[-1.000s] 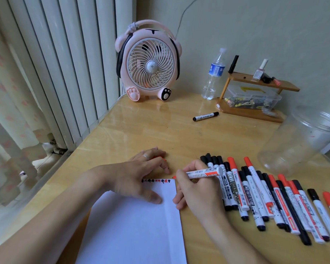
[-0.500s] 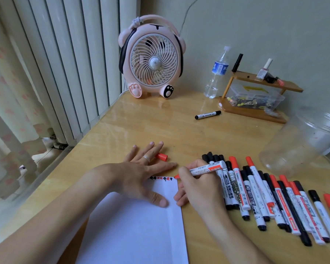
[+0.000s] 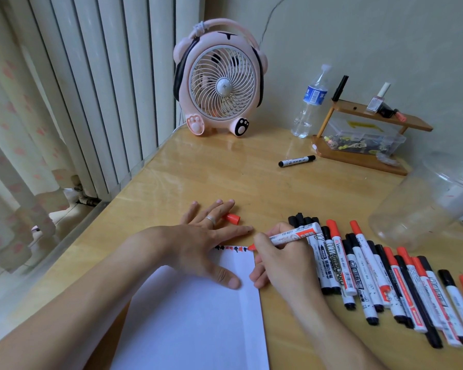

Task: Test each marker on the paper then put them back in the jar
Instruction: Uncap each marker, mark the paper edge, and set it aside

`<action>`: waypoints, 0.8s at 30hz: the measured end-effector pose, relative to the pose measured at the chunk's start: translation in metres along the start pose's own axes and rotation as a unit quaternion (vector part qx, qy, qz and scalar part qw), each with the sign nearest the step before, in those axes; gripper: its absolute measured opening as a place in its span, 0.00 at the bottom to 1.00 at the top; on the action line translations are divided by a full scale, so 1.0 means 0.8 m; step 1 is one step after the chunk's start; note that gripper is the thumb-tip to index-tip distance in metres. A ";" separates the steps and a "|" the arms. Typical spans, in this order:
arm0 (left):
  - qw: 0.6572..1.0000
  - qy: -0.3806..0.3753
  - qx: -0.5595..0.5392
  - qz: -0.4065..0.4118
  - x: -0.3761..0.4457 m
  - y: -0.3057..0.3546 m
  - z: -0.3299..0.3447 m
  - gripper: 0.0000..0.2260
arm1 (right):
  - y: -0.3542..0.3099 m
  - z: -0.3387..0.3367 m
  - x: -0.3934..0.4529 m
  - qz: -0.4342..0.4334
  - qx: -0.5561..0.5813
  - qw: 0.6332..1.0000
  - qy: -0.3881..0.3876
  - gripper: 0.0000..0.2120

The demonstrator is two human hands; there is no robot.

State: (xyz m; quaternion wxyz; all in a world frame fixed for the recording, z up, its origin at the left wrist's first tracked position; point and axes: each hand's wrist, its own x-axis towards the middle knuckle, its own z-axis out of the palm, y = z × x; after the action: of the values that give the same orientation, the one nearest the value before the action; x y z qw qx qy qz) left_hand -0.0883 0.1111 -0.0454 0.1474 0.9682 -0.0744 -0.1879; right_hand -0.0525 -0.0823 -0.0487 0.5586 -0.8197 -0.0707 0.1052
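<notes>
Right hand (image 3: 284, 260) grips uncapped red whiteboard marker (image 3: 292, 234), tip at far right corner of white paper sheet (image 3: 198, 316), beside a row of red and black test marks. Left hand (image 3: 201, 241) flat, fingers spread, pinning paper; loose red cap (image 3: 232, 218) just beyond its fingers. Step: testing this marker. Next, likely: recap, then into clear plastic jar (image 3: 428, 201), far right. Row of capped markers (image 3: 385, 279) lies right.

right hand (image 3: 284, 265) gripping red marker (image 3: 292, 235), tip at paper (image 3: 198, 316) corner
</notes>
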 end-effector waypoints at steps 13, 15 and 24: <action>1.000 0.001 -0.001 0.000 -0.001 0.002 -0.001 0.46 | -0.001 0.000 -0.001 -0.004 -0.006 1.000 0.010 0.04; 1.000 0.003 -0.004 0.001 -0.001 0.002 -0.001 0.46 | 0.000 0.000 -0.001 -0.006 -0.013 1.000 0.006 0.05; 1.000 0.003 -0.007 0.004 0.000 0.001 -0.001 0.46 | 0.001 0.000 0.000 -0.014 -0.013 1.000 0.008 0.04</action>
State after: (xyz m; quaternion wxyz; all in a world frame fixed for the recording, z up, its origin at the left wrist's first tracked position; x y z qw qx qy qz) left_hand -0.0882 0.1107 -0.0442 0.1547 0.9675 -0.0765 -0.1846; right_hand -0.0528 -0.0829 -0.0493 0.5500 -0.8266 -0.0787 0.0898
